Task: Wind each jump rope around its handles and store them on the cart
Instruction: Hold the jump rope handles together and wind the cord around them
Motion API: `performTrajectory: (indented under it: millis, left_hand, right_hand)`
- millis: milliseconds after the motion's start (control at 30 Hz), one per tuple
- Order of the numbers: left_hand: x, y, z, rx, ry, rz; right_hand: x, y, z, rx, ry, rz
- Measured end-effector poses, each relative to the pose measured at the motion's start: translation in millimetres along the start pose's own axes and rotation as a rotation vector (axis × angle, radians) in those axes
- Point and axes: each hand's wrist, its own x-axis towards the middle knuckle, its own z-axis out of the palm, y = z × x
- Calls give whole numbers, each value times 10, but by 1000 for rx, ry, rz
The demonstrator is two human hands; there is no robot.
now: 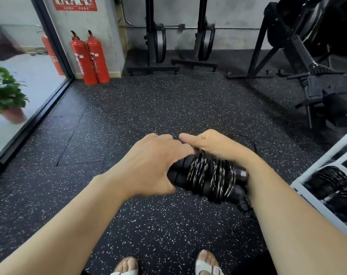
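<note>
A black jump rope [210,175] is coiled many times around its two black handles, held in front of me above the speckled floor. My left hand [154,165] grips the left ends of the handles. My right hand [214,143] wraps over the bundle from behind, thumb pointing left, and a loose loop of rope sticks out past it to the right. The white cart [319,205] stands at the right edge, with other wound black ropes [331,181] lying on its shelf.
Two red fire extinguishers [90,60] stand by the wall at the back left, next to a glass door and a potted plant [6,96]. Black gym machines [299,56] line the back and right. My sandalled feet [206,262] show at the bottom.
</note>
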Motion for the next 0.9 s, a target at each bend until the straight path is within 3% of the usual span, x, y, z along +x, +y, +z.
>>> performTrajectory:
  millis: [67,100,133,167,200,333,533,767,900]
  left_hand:
    - [-14,17,0,-134,17,-73]
    - [-26,25,-4,-215,31,-117]
    - [-39,33,-10,-297,57,-158]
    - [-43,31,-18,-379,92,-204]
    - [-45,19,-24,-463,131,-254]
    - [-19,-66,-8,-558,272,-421]
    - [-3,-170,44,-487,354,-674]
    - [-35,-405,46,-418,331,-888]
    - [-58,-474,34,-300,300,-954]
  right_hand:
    - [41,122,154,-10,151,75]
    - [1,248,222,-114,376,143]
    - [-64,259,237,2,427,171]
    - [-17,292,295,-21,602,233]
    - [-53,274,300,142,338,324]
    - [187,203,292,105,33,226]
    - [267,67,440,-94,236,168]
    - [58,-143,611,-743,367,47]
    - [-98,-281,685,-962,397,-25]
